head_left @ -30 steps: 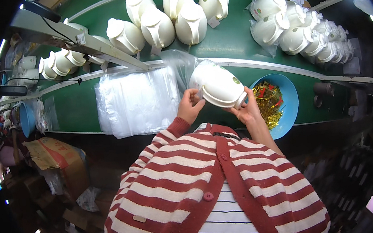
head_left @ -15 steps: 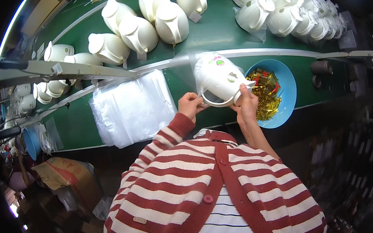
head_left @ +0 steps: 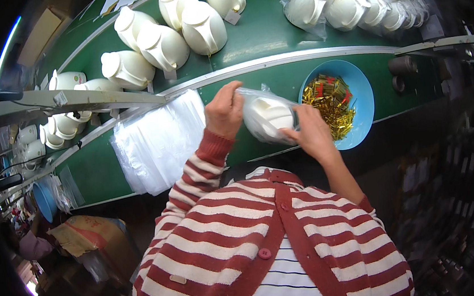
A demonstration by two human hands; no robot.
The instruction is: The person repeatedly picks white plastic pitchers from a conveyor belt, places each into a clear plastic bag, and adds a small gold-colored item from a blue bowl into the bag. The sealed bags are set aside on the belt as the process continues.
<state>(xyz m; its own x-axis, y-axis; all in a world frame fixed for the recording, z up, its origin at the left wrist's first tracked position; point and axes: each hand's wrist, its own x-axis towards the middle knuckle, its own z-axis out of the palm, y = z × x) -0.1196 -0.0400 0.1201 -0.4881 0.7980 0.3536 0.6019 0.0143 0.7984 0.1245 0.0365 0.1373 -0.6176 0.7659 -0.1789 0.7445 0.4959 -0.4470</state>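
Glossy white, round-bellied jug (head_left: 273, 113) sits inside a clear, crinkled plastic bag (head_left: 253, 124), with no fastening visible

Nearest, just left of the wide, round, light-blue plastic basin (head_left: 365, 101), the bagged jug lies tilted between both hands. The left hand (head_left: 224, 112) has its fingers curled and seems to pinch the bag's edge; the right hand (head_left: 313, 132) grasps the jug's near right side through the film. Judging by the film around it, the jug is mostly or wholly covered, but the bag looks unclosed.

The basin holds a loose heap of thin, shiny gold strips (head_left: 338, 120), with red ones among them. Well to its left lies a flat stack of clear plastic bags (head_left: 160, 147), and just to its right are dark brown, cylindrical rolls (head_left: 403, 65).

Farther back on the green-topped table (head_left: 260, 37), beyond the basin and to its left, stand bare white jugs (head_left: 163, 48), apparently yet to be covered. Beyond the basin and on toward its right, a cluster of white jugs in clear film (head_left: 346, 9) looks already wrapped; their closures are too small to tell.
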